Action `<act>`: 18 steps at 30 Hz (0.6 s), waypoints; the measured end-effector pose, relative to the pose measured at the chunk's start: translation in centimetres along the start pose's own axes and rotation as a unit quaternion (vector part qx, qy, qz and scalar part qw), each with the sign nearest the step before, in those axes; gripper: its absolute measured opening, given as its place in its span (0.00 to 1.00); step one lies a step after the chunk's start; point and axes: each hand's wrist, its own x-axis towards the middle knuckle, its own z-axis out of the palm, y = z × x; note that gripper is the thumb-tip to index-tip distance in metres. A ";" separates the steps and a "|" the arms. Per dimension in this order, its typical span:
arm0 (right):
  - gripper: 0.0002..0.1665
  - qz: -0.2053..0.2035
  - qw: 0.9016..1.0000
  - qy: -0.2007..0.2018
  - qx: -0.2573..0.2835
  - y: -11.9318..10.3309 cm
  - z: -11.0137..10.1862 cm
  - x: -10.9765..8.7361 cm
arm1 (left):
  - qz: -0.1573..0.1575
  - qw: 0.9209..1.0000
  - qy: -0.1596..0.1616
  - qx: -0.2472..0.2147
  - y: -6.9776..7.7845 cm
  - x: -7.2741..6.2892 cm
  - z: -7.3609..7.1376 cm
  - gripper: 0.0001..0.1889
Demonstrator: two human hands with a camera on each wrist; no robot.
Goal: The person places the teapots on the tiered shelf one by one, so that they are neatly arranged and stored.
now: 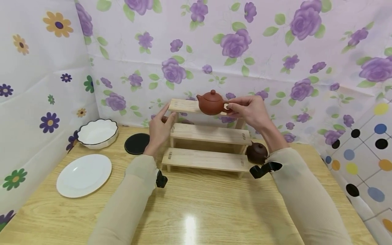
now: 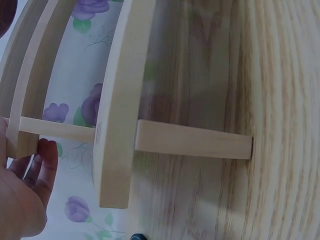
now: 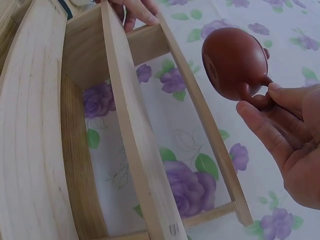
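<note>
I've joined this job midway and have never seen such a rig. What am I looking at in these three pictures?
There's no robot here, just a person's two bare hands. The wide picture looks forward and down from the head; the others look from the left and right wrists. The right hand pinches a reddish-brown teapot by its handle, clear of a wooden rack. The left hand holds one end of the rack's top shelf. Also on the table are a dark teapot, white plate, scalloped bowl and black disc.

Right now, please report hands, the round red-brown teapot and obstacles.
Left hand holds pale wooden tiered shelf; right hand holds teapot, upright, off shelf. Nothing seen between them.
</note>
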 end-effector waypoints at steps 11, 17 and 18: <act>0.16 0.018 0.999 -0.015 0.032 -0.7 2.7 2.6 | -0.007 1.000 0.009 -0.016 -0.5 0.0 -0.4 0.28; 0.17 0.016 0.999 -0.014 0.041 -0.4 3.9 3.6 | -0.010 1.000 0.006 -0.029 -0.6 0.0 0.0 0.28; 0.17 0.016 0.999 -0.013 0.041 -0.4 4.0 3.8 | -0.010 0.999 0.005 -0.030 -0.6 0.0 0.0 0.28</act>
